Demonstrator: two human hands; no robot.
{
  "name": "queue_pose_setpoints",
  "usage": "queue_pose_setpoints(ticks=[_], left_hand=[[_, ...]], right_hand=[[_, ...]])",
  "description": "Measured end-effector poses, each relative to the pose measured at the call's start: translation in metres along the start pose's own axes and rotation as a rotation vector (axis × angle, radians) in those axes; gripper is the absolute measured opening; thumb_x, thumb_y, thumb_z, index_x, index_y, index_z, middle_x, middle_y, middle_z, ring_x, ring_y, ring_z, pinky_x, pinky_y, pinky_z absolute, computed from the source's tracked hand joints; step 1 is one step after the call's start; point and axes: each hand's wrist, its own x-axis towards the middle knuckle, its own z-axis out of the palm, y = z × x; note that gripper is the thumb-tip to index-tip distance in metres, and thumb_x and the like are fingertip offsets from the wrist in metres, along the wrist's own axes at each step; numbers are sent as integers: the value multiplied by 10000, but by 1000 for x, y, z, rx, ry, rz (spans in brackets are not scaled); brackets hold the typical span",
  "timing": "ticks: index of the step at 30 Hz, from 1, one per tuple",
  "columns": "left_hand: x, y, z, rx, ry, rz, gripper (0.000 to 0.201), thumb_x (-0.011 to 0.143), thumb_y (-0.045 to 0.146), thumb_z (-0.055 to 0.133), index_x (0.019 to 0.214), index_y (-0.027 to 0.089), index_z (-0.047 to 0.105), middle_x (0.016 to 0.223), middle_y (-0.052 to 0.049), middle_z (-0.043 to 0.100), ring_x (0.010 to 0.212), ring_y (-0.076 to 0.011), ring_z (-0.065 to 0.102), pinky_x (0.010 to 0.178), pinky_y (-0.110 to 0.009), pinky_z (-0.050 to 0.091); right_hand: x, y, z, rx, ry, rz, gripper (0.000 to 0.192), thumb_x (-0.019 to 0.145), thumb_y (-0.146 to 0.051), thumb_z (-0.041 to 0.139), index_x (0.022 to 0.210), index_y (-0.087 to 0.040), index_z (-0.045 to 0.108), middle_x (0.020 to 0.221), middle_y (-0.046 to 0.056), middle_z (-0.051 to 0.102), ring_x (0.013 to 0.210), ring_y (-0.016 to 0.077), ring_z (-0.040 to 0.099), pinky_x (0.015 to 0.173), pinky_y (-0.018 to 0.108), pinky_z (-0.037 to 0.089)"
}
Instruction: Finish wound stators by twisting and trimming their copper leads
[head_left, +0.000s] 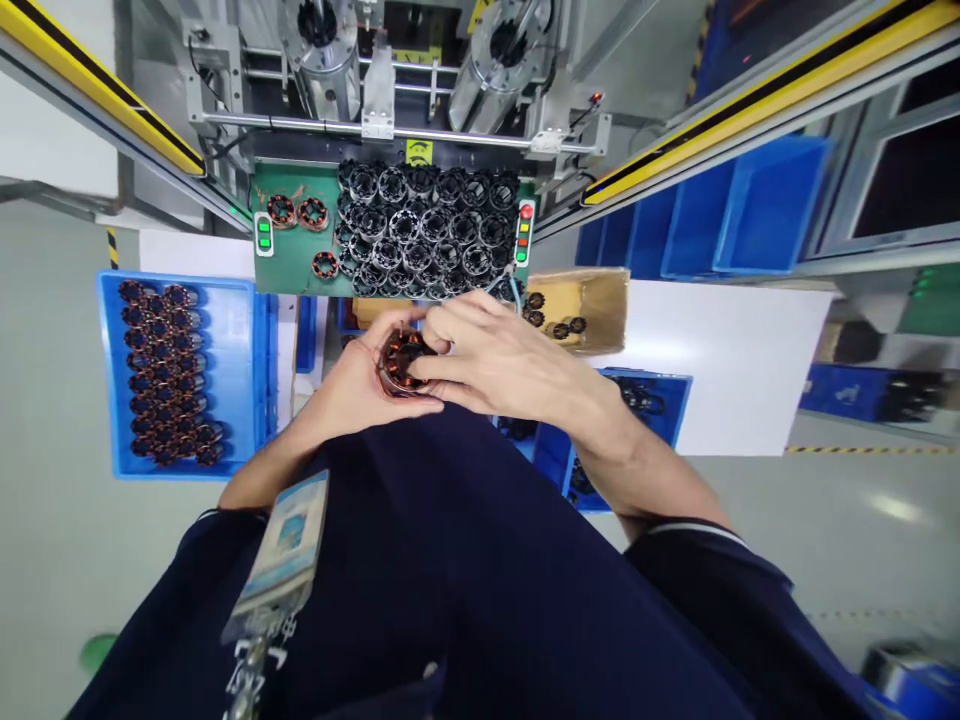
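Close in front of my body, my left hand is wrapped around a motor stator with copper windings, its round open face turned up. My right hand is closed at the same stator, with a finger reaching into its centre and the others curled at its upper rim. Thin copper wires loop around the stator's side. Whether the right fingers also pinch a wire is hidden. Beyond the hands, black stator cores stand in rows on a green work surface.
Several wound stators fill part of a blue tray at left. Three copper-wound stators lie on the green surface. A cardboard box and a blue bin are at right. Machine fixtures and button panels stand ahead.
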Motion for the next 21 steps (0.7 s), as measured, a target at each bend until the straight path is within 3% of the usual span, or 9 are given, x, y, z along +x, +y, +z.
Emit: queue_pose_setpoints(ticks=[2,4,6,10,13,15,17,21], left_hand=[[6,7,15,-20,134,60,1342,776,685,1277,1870,336,582,1550,-127,873,1397,-424,916,1283,-645,769],[9,13,23,-55,190,141,1423,716,708,1304,1878,379,551,1371,-66,898,1188,-362,954,1111,-568,819],[9,24,27,-86,196,210,1316,745,666,1306,1814,407,582,1264,-22,900,1043,-306,953,958,-490,821],[6,48,38,-138,197,187,1069,797,582,1300,1619,362,653,1289,-29,921,1043,-297,948,893,-451,804],[8,54,44,-164,184,211,961,799,606,1293,1468,355,651,1316,-24,904,1055,-258,924,853,-388,780],[11,51,44,-109,173,196,970,752,707,1288,1394,357,651,1336,-16,861,1119,-262,907,912,-416,787],[12,48,43,-29,200,179,1003,696,817,1270,1354,356,671,1323,-18,814,1174,-287,882,986,-479,792],[9,46,38,-46,153,180,986,704,759,1286,1420,346,749,1368,-62,809,1204,-331,884,1026,-530,815]], right_hand=[[-6,-1,-16,53,97,28,363,1325,-473,723,1633,-305,817,1349,112,769,1237,338,708,1111,540,604],[-18,-1,-29,134,194,56,696,1283,-600,793,1894,-310,628,1557,160,787,1413,398,758,1195,629,670],[-29,-2,-39,230,257,47,862,1249,-624,847,1969,-264,539,1708,203,775,1549,445,770,1274,686,704],[-40,-5,-39,376,345,64,660,1256,-517,871,1850,-280,709,1638,155,869,1444,375,873,1230,572,785],[-43,-9,-32,363,377,84,599,1252,-530,882,1799,-311,773,1718,144,846,1530,393,863,1308,617,762],[-46,-12,-29,348,363,91,581,1263,-490,875,1808,-317,767,1780,142,819,1595,394,842,1356,635,743],[-50,-17,-28,362,350,102,549,1272,-408,871,1805,-322,768,1722,120,860,1534,345,879,1333,576,767],[-55,-29,-22,395,444,135,536,1222,-279,938,1744,-320,821,1515,71,940,1332,265,939,1207,445,821]])
